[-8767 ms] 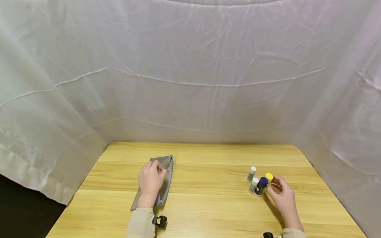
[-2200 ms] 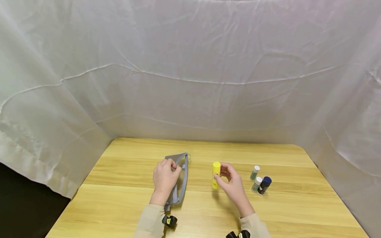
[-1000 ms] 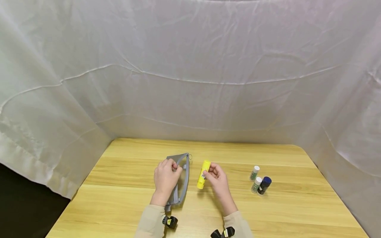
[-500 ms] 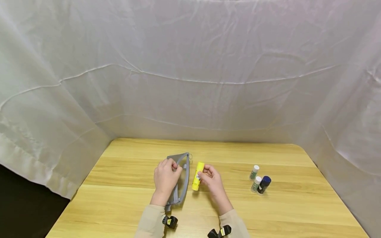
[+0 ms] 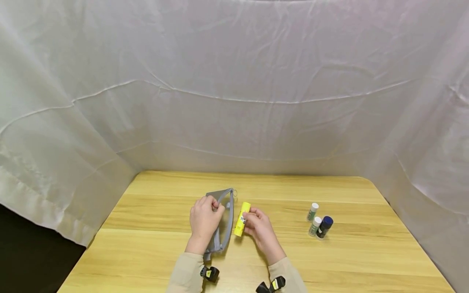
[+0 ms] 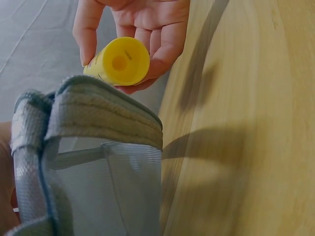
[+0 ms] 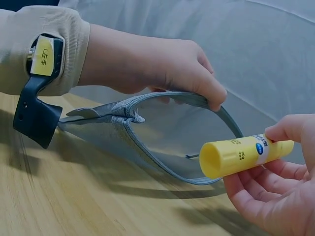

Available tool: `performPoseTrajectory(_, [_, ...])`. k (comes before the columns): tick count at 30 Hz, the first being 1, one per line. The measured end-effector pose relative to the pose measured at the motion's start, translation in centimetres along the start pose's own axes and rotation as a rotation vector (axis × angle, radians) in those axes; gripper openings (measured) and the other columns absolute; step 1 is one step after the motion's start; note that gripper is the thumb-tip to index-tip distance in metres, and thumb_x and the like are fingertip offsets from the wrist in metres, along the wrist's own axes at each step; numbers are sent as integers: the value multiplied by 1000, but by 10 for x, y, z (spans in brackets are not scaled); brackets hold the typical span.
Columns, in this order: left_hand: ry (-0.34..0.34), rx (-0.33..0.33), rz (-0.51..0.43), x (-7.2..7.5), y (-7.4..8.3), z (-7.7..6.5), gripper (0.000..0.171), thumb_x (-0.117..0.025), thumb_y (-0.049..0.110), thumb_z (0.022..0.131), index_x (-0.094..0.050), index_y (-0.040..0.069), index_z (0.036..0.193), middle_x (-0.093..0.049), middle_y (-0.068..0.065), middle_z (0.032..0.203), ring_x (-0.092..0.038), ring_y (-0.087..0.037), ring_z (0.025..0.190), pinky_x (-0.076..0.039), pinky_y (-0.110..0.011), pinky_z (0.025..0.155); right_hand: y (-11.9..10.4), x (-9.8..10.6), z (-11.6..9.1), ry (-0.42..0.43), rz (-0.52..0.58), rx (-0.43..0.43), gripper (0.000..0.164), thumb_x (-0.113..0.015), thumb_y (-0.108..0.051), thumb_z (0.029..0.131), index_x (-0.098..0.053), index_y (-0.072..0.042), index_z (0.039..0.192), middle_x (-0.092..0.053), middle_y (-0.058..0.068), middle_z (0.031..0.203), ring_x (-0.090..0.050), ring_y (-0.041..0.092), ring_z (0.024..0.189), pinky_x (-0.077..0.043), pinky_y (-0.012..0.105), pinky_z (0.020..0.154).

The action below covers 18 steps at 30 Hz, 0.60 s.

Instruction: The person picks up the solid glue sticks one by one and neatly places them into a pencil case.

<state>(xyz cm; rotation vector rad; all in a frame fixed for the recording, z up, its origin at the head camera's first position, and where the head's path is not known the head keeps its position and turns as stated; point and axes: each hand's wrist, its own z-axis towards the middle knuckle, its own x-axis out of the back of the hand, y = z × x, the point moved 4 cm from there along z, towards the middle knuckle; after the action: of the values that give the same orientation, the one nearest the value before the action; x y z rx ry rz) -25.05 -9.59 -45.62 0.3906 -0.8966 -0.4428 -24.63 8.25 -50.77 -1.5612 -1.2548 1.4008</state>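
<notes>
A grey zip pouch (image 5: 229, 224) with a see-through mesh side stands on the table, its zipped mouth spread wide. My left hand (image 5: 205, 217) pinches the near-left edge of that mouth between thumb and fingers, as the right wrist view also shows. Just right of the pouch, my right hand (image 5: 261, 230) holds a yellow glue stick (image 5: 241, 219) between thumb and fingertips. The glue stick tilts, its hollow base pointing down toward me. In the left wrist view the glue stick (image 6: 120, 61) overlaps the far rim of the pouch (image 6: 106, 115).
To the right on the wooden table (image 5: 176, 183) stand two small white-capped tubes (image 5: 315, 226) and a dark tube with a blue cap (image 5: 324, 227). A pale curtain (image 5: 256, 130) hangs behind the table and along its sides.
My right hand took the yellow glue stick from the group at right, carried it left to the pouch and tilted it. Lately it shifts slightly left and down. My left hand keeps its hold.
</notes>
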Motion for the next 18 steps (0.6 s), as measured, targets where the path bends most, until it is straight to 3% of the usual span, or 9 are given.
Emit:
performPoseTrajectory(6, [-15,15,1,-1,0,0,17,-71,20,73,-55,18,69,-54,4,66,-51,-17,64,-36,-30,61,2,0,-1,-34,-3,-30,41,-58,-14,92,-42,6,124,-61,3,93,-62,13,80,-54,32,75])
performPoseTrajectory(18, [-31,-4,10,0,3,-1,17,-71,20,74,-54,18,68,-53,5,65,-49,-15,63,-36,-29,60,5,-1,1,-49,5,-63,39,-58,-16,93,-42,4,123,-60,2,93,-61,12,81,-54,31,74])
